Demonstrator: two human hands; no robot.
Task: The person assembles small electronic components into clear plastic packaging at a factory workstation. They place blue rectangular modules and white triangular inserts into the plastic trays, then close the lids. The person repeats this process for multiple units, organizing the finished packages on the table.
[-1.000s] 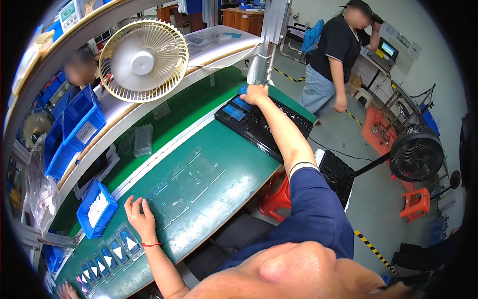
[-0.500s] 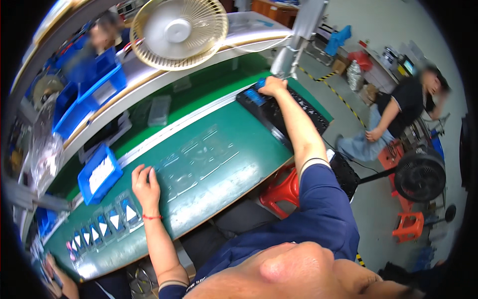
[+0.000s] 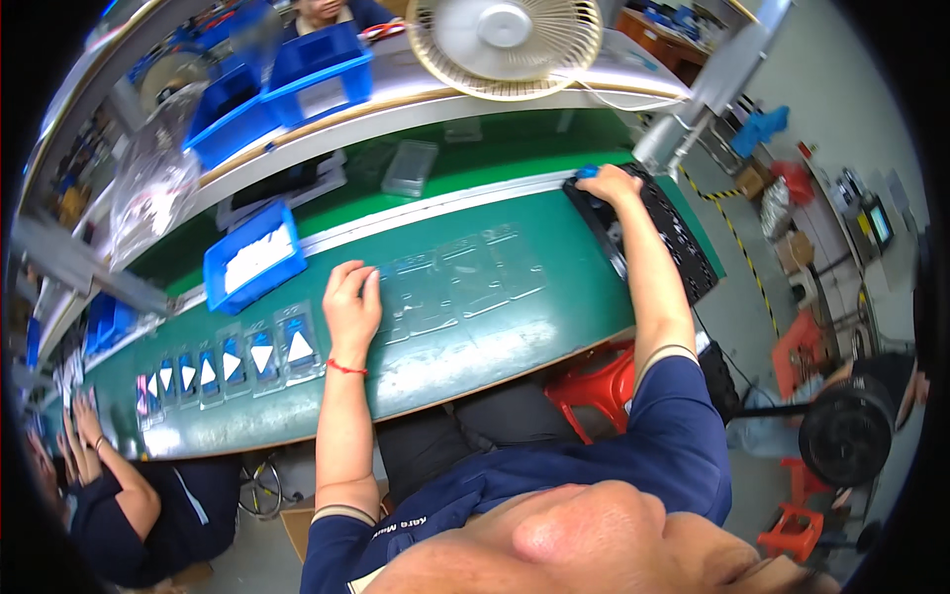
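Bench: we see a long green work surface running left to right.
Tray: a black gridded plastic tray lies at the bench's right end.
Clear sheets: flat transparent plastic blister sheets lie mid-bench between our hands.
Left hand: flat, fingers together, palm down on the sheets' left edge, holding nothing.
Right hand: on the tray's far corner, fingers curled over a small blue object; we cannot tell whether it is gripped.

Left hand flat (palm down), right hand outstretched.
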